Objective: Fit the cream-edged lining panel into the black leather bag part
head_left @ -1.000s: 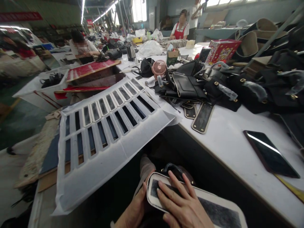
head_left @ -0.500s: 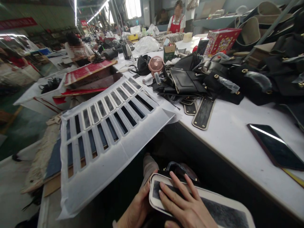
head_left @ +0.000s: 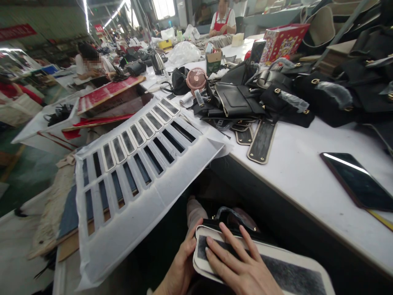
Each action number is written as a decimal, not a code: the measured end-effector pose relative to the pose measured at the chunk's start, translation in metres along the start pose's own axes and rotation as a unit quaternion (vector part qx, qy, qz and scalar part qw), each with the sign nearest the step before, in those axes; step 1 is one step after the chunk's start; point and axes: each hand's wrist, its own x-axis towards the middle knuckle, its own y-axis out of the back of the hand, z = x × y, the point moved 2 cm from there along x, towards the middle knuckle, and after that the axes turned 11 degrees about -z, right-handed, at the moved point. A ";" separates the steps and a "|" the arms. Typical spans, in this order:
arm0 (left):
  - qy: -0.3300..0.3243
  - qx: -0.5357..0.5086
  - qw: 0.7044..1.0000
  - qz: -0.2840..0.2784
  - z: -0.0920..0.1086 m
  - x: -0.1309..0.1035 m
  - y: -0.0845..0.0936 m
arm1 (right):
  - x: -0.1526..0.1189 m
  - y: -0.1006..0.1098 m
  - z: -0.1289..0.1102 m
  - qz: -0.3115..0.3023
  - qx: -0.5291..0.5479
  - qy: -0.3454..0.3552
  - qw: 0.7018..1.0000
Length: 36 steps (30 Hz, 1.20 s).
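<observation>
While pressed flat under the right hand [head_left: 242, 268], white-rimmed panel [head_left: 276, 266] lies below the worktop [head_left: 294, 172] edge — gripped at its end by left hand [head_left: 181, 268], probably atop a black bag [head_left: 233, 219].

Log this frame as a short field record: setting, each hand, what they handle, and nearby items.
setting: workshop, long white table
left hand: grips the end edge of the white-bordered dark oblong panel
right hand: lies flat on the panel, fingers spread
under panel: black bag with plastic-wrapped handle
left of hands: white cut-out stencil sheet
on table: black phone, pink small fan, black leather bags pile
</observation>
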 end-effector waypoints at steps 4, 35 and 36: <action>0.008 0.014 1.000 0.025 0.006 0.000 -0.013 | -0.003 -0.005 -0.002 -0.004 0.005 -0.016 1.000; 0.059 0.107 0.992 0.034 0.025 0.003 -0.021 | -0.004 0.014 -0.002 -0.044 0.066 -0.042 0.996; 0.064 0.129 0.989 0.039 0.027 0.003 -0.022 | -0.003 0.014 -0.002 -0.049 0.077 -0.046 0.995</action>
